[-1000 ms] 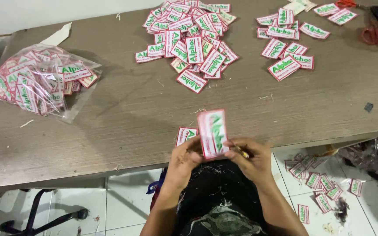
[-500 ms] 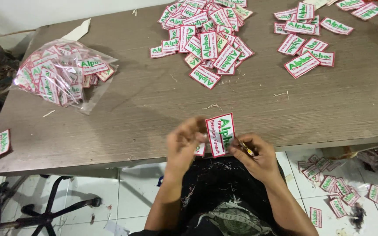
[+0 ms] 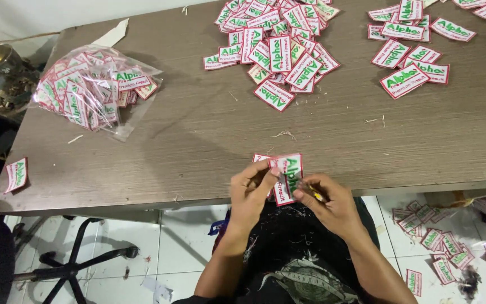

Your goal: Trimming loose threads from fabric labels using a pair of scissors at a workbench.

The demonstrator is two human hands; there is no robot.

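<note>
Over the table's near edge, my left hand pinches a white embroidered patch with a red border and green lettering. My right hand touches the patch's right side and grips a small tool with a yellow part; what kind of tool I cannot tell. A second patch lies on the table just behind my left hand. A heap of matching patches sits at the far middle of the wooden table, and a smaller group of patches lies far right.
A clear plastic bag full of patches lies at the table's left. One patch hangs at the left edge. More patches are scattered on the tiled floor at the right. A chair base stands lower left. Metal clutter sits far left.
The view has shifted, so the table contents sit further right and lower. The held patch has tilted and dropped a little closer to the table edge between my hands.
</note>
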